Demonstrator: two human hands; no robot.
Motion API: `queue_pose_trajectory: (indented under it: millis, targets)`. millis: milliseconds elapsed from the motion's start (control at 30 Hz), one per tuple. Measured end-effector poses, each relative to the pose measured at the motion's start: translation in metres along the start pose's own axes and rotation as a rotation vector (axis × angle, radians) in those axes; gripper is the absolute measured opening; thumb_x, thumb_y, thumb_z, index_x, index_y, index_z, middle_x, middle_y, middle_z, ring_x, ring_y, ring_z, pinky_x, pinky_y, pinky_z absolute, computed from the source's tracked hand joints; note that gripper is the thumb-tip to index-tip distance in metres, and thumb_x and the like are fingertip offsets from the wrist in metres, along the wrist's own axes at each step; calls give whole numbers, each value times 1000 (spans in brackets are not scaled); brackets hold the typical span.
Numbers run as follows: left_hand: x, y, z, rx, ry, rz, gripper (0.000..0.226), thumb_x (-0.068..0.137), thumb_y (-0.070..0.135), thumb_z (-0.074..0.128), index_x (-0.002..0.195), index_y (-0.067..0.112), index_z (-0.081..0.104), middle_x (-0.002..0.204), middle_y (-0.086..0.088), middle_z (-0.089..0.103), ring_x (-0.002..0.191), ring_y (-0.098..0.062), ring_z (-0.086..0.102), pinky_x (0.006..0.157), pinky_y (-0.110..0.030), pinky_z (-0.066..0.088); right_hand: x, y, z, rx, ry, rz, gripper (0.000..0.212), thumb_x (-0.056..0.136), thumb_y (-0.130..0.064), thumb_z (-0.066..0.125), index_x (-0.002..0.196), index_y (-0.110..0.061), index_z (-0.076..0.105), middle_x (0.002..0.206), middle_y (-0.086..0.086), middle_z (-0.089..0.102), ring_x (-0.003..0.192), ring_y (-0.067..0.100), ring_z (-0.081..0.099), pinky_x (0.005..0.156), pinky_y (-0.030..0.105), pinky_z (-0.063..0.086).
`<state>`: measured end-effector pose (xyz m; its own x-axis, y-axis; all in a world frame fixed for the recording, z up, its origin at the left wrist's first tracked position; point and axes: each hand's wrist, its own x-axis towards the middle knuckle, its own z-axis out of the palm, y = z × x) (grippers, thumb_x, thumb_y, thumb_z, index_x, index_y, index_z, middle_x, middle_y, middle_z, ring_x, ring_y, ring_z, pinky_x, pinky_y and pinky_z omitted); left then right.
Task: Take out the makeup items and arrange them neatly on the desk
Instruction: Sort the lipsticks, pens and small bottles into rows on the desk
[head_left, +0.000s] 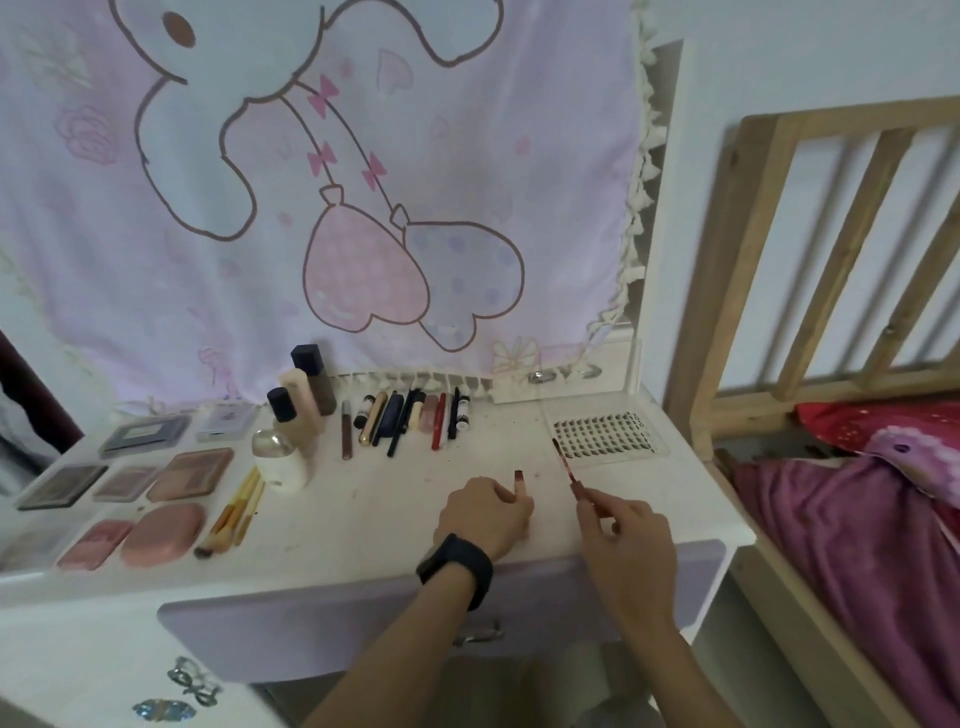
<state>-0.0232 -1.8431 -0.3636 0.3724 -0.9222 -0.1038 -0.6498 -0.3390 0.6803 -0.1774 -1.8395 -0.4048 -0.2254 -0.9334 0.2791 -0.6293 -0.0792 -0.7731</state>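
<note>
Makeup items (283, 467) lie set out on the white surface (374, 499), grouped by kind.

Far left: flat cases (176, 535) in pink, brown and grey, laid in rows and lying close together. Just right of them, a small bundle of brushes (234, 514) lies at a slant, bristles toward the front edge. Behind the brushes stand several bottles (306, 400), upright and clustered, two with dark caps. To their right, a row of pencils and slim tubes (410, 418) lies side by side along the back edge. A clear lash tray (608, 434) lies flat at the right rear of the surface.

Left hand (485, 512): fingers curled round a small tube (518, 480), held upright at front centre of the surface; only its dark red top shows above the fingers. A black watch (457, 566) sits on that wrist.

Right hand (628, 540): thumb and fingers pinch the lower end of a thin wand (566, 467), which slants up and to the left, its tip near the front left corner of the lash tray. Whether the tip touches the surface cannot be told.

Below the front edge is a lilac drawer front (311, 618). A pink printed cloth (311, 208) hangs behind. A wooden bed (831, 260) with pink bedding stands to the right.
</note>
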Motion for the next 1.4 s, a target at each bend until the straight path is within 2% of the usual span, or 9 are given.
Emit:
queue_pose_trajectory:
  millis: [100,200,333,467,600,867,1133,1267,1400]
  targets:
    - [-2,3,2,25,-2,-21,34,88,51,61,71,23,71,69,7,70,68,-12,66,62,-26,51,0,-2,7,-207,30,-88,26,94,-46,60,108,-31,76,105,-7,74,92,13,55,82,32,40]
    - [-3,2,2,35,12,-20,33,86,53,63,69,25,69,67,9,69,67,-10,64,62,-24,49,-2,-4,13,-262,44,-154,24,91,-47,63,102,-32,78,97,-8,75,87,14,58,78,31,38]
    - [-4,3,1,35,24,-14,36,86,58,61,68,27,64,68,13,66,69,-7,61,60,-24,43,-4,-3,16,-238,48,-180,23,91,-48,64,102,-33,77,96,-10,75,86,14,58,77,30,36]
    - [-5,5,-1,56,21,-7,43,91,59,53,67,27,67,72,12,67,73,-11,63,68,-26,50,-3,-2,17,-234,32,-222,22,91,-49,65,104,-36,76,97,-11,75,87,15,59,75,29,35]
    - [-7,8,1,32,10,24,42,94,54,53,65,27,67,76,8,72,79,-14,68,78,-32,57,-4,4,18,-250,44,-307,20,86,-44,72,98,-29,79,91,-6,76,81,19,62,70,29,41]
    - [-4,9,6,2,-15,38,37,92,59,55,68,32,65,86,8,74,85,-16,68,82,-33,56,-4,13,10,-130,7,-370,17,87,-31,75,102,-25,79,95,-5,75,83,17,59,72,28,36]
    - [-2,5,6,-46,-34,69,36,90,60,57,65,36,62,73,15,69,77,-9,66,68,-24,52,-1,14,1,-133,-84,-408,21,89,-36,73,105,-23,78,101,-4,74,86,19,59,72,31,44]
    - [2,2,9,-74,-63,75,30,88,60,61,72,36,65,80,12,74,80,-10,69,77,-31,57,0,15,-2,-132,-119,-392,23,90,-35,72,108,-20,77,106,-1,74,91,21,60,76,30,43]
    - [4,3,10,-83,-69,74,32,87,64,60,85,34,71,79,12,74,79,-7,69,74,-28,56,1,15,-5,-107,-141,-382,24,90,-33,72,108,-18,76,107,1,73,92,21,61,78,29,43]
